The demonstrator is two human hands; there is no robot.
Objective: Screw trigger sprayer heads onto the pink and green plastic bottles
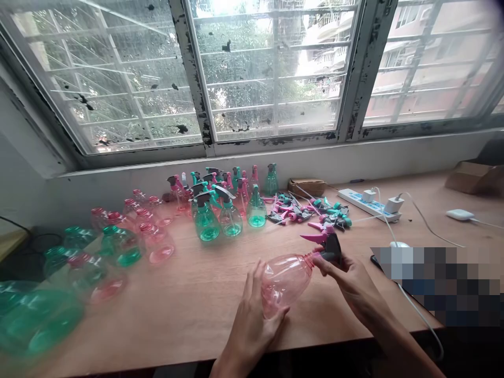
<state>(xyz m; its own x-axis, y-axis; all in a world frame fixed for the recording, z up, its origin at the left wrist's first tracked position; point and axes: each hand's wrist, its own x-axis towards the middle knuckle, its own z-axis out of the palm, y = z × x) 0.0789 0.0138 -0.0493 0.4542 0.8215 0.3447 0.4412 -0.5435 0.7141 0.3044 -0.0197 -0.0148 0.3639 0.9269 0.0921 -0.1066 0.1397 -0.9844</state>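
Looking down from the head camera: the left hand point(252, 317) cups the wide bottom of a pink bottle point(284, 278), fingers spread and curled round it, holding it on its side just above the tabletop point(189, 299). The right hand point(348, 275) is closed on the grey-and-pink spray head point(327, 245) at the bottle's neck, its trigger sticking out toward the left hand's side. Beyond both hands stand capped bottles point(220, 218), teal and pink. Just past the right hand lies a heap of loose spray heads point(305, 212), with a power strip point(368, 203) further right. Well off the left hand's side, uncapped bottles point(122, 244) crowd together.
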